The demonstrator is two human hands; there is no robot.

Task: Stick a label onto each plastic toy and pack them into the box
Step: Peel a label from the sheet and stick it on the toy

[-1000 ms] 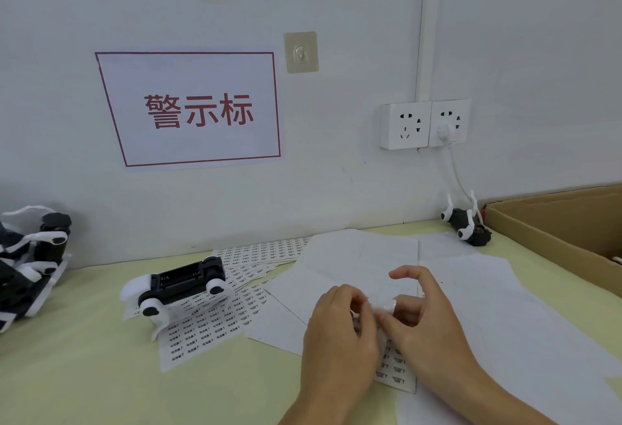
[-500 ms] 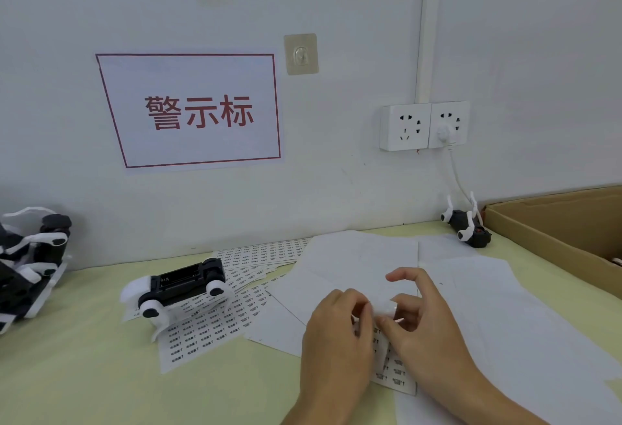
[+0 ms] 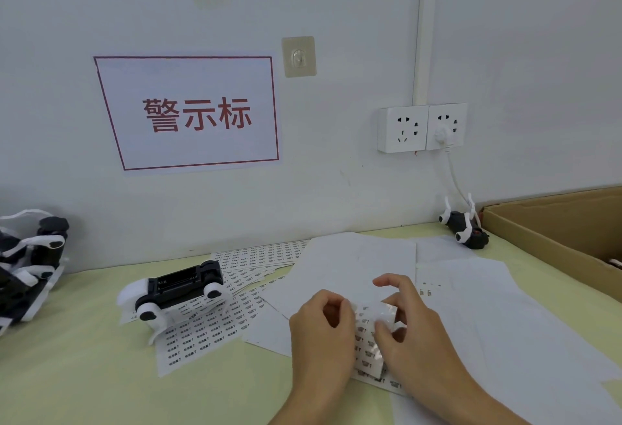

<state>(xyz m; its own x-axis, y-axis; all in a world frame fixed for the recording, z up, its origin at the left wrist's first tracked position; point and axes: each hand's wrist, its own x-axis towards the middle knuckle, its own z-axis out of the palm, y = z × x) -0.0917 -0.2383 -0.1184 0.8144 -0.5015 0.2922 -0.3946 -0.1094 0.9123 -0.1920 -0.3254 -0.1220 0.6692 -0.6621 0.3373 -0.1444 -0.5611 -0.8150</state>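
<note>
A black and white toy car (image 3: 178,291) lies upside down on spread label sheets (image 3: 215,320) at centre left. My left hand (image 3: 323,340) and my right hand (image 3: 414,333) meet over a small label sheet (image 3: 368,340) near the table's front; both pinch its bent upper edge, which curls up between the fingertips. Against the wall stands another small toy (image 3: 466,227), just left of the cardboard box (image 3: 545,232) at the right. A heap of more toys (image 3: 28,263) sits at the far left edge.
Blank white backing sheets (image 3: 471,290) cover the pale green table (image 3: 74,381) from the centre to the right. A wall socket (image 3: 422,128) has a white cable hanging down toward the small toy. A red-framed sign (image 3: 192,113) hangs on the wall.
My hands have parted slightly and the label sheet's upper edge has lifted and curled up between the fingers. The toys and box have not moved.
</note>
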